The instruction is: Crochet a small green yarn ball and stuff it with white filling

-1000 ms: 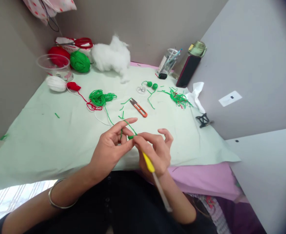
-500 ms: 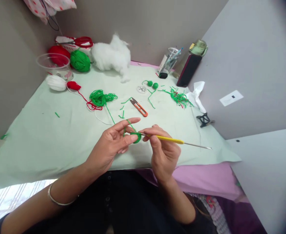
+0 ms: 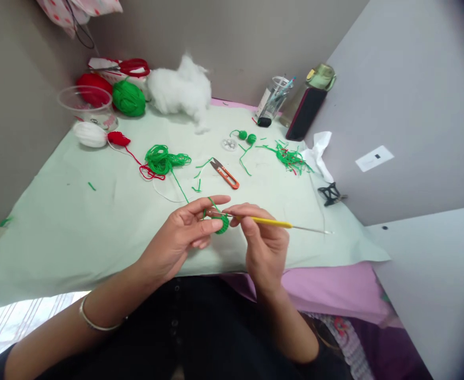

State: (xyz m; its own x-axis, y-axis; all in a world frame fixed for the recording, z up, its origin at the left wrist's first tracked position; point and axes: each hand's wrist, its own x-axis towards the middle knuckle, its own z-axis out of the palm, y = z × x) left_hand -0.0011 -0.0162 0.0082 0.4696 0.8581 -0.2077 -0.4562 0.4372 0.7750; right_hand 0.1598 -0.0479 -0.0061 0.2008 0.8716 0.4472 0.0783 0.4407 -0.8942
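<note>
My left hand (image 3: 188, 227) pinches a small green crochet piece (image 3: 223, 224) between thumb and fingers, with its index finger stretched out. Green yarn loops over that finger and runs back to a loose green tangle (image 3: 160, 160) on the table. My right hand (image 3: 266, 243) grips a crochet hook (image 3: 273, 222) by its yellow handle, in a pen-like hold. The hook's left tip passes across the top of the piece, near the left fingers; its other metal end points right. Orange thread snips (image 3: 225, 174) lie just beyond my hands.
Green yarn scraps (image 3: 291, 158), two small green crochet balls (image 3: 247, 137) and white stuffing (image 3: 180, 87) lie on the cloth-covered table (image 3: 57, 221). Yarn balls (image 3: 129, 98) and a plastic tub (image 3: 85, 100) stand back left; a phone (image 3: 306, 113) leans on a bottle (image 3: 321, 77) back right.
The crochet hook has slid left, so its tip now shows beyond the green piece among the left fingers. My right hand has shifted slightly left with it; my left hand keeps its hold.
</note>
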